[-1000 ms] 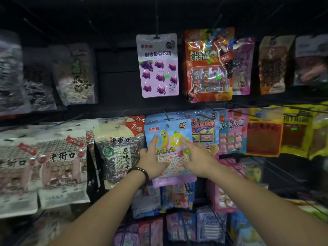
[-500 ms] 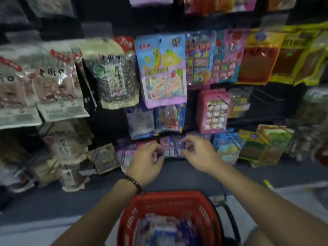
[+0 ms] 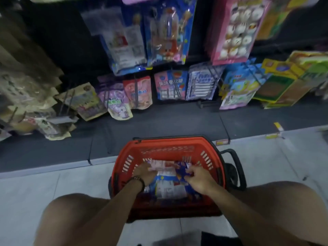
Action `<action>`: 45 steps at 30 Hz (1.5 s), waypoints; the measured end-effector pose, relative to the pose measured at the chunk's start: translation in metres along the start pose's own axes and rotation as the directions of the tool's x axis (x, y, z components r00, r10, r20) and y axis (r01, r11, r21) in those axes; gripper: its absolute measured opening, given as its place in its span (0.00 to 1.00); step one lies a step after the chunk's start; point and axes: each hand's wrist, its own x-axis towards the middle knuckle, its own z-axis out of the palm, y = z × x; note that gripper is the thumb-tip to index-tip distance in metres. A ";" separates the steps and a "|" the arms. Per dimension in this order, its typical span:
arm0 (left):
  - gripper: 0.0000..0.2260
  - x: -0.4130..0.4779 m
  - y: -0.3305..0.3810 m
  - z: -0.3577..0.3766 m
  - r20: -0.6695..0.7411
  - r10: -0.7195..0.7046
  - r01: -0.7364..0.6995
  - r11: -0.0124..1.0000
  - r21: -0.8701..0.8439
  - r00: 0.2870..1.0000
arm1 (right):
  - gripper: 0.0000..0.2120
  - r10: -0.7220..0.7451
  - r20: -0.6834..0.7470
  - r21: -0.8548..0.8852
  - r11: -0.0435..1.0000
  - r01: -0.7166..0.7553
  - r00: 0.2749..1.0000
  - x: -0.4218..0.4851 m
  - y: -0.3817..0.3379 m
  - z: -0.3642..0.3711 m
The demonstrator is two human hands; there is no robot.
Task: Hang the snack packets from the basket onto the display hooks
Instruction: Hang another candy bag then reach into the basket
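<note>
A red basket (image 3: 166, 141) stands on the floor between my knees, with several snack packets inside. My left hand (image 3: 144, 174) reaches into it, and its fingers lie on a pink packet (image 3: 161, 165) near the far wall. My right hand (image 3: 198, 176) is in the basket too, with its curled fingers pinching the edge of a dark blue packet (image 3: 181, 169). Under both hands lies a white and blue packet (image 3: 169, 188). Wire display hooks (image 3: 136, 89) on the lowest row of the dark rack hold hanging packets.
The rack's lower rows carry blue packets (image 3: 166, 34), a pink packet of white sweets (image 3: 236, 31) and green and yellow packets (image 3: 284, 82). A dark base ledge (image 3: 159, 125) runs in front. The basket's black handle (image 3: 234, 167) sticks out to the right over pale floor tiles.
My view has dropped from the hanging rows to the floor. Both hands have come down from the rack into the red basket and now touch packets there.
</note>
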 end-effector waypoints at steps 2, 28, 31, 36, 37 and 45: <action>0.19 0.041 -0.024 0.015 -0.013 -0.077 0.078 0.996 0.035 0.997 | 0.05 0.042 0.028 0.045 0.998 -0.044 0.999 0.012 0.018 0.017; 0.48 0.044 -0.009 0.052 0.188 -0.231 0.282 0.497 -0.821 0.955 | 0.11 0.015 0.058 -0.128 0.992 -0.008 0.998 0.007 0.020 0.032; 0.11 -0.031 0.025 0.026 0.109 -0.220 0.202 0.463 -0.863 0.969 | 0.09 0.026 -0.057 -0.041 0.999 -0.028 0.998 -0.006 0.012 0.020; 0.04 -0.090 0.022 0.020 0.053 -0.117 0.085 0.298 -0.951 0.992 | 0.03 0.066 -0.107 0.284 0.958 -0.033 0.992 -0.039 0.002 -0.004; 0.10 -0.100 0.023 0.020 0.033 -0.068 0.049 0.256 -0.965 0.997 | 0.06 0.093 -0.065 0.404 0.913 -0.059 0.994 -0.044 0.003 -0.005; 0.24 -0.157 0.039 0.031 -0.059 0.296 -0.128 0.218 -0.967 0.953 | 0.21 -0.044 0.031 0.952 0.307 -0.016 0.999 -0.081 -0.014 -0.007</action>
